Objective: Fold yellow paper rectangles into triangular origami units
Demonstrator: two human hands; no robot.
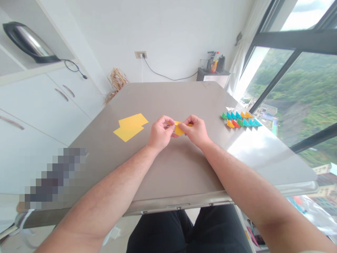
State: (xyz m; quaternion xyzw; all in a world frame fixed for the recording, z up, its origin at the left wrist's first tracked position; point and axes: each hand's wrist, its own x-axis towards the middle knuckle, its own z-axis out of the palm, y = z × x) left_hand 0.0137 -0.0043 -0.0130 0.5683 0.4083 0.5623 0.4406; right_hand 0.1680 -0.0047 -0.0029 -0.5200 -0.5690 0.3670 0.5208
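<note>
A small folded piece of yellow paper (179, 130) is held up over the middle of the table, between both hands. My left hand (161, 133) pinches its left end with thumb and fingers. At the other end, my right hand (195, 130) grips the paper, the thumb pressed along its front. Fingers cover much of it, so its exact folded shape is hidden. Left of my hands, yellow paper sheets (131, 127) lie overlapping on the table. Two rows of small folded paper boats (240, 121) in green, blue, orange and red stand toward the right edge.
The grey-brown table (173, 96) fills the middle of the view. A blurred-out object (54, 179) lies at its left edge. Behind stands a small cabinet (212, 76) with bottles. White cupboards (39, 105) with a kettle (30, 42) line the left; a window (295, 80) is right.
</note>
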